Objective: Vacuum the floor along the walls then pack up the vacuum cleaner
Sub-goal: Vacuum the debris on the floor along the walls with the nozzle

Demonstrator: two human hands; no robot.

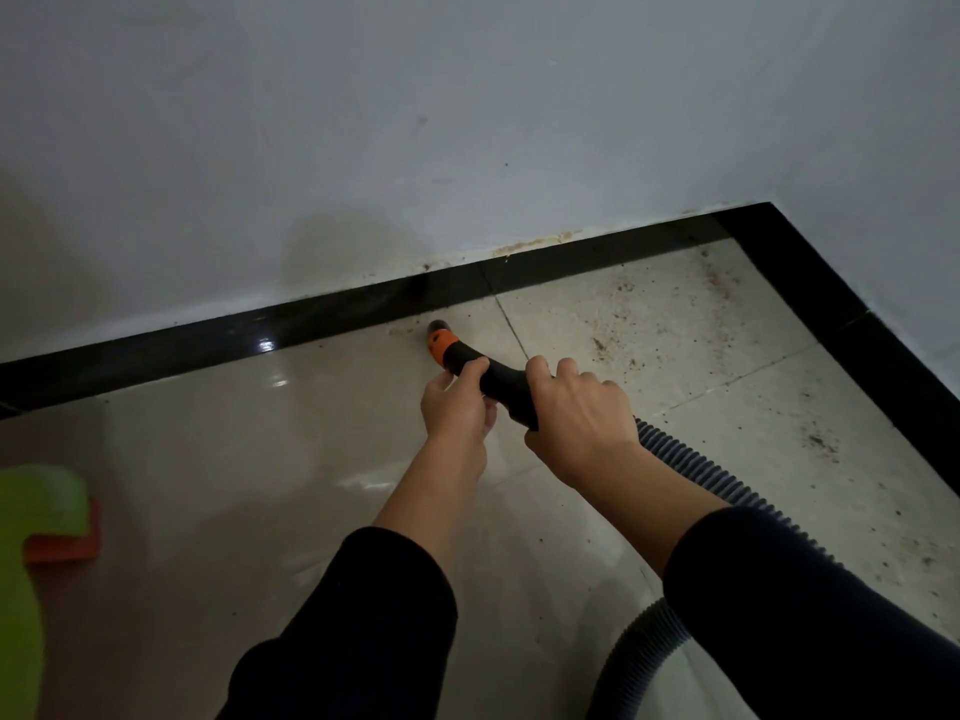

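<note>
— Where is the vacuum nozzle (438,339) right now?

— Down on the pale tiled floor (218,459), its black-and-orange tip just beside the black baseboard (311,317) under the white wall (363,122), near the corner of the room.

— And the hands?

— Both are on the black handle (501,384). The left hand (457,407) grips the front part, just behind the orange collar, fingers (470,367) curled tight around it. The right hand (579,415) clamps the rear part, its fingers wrapped over the top. Dark sleeves cover both forearms.

— The hose?

— The ribbed grey hose (696,467) leaves the handle behind the right hand, passes under that arm and loops along the floor at the lower right.

— Any dirt showing?

— Brown specks (602,345) scattered over the tiles to the right of the nozzle, toward the corner. At the left edge sits a blurred green and orange object (47,517) — I cannot tell what it is.
</note>
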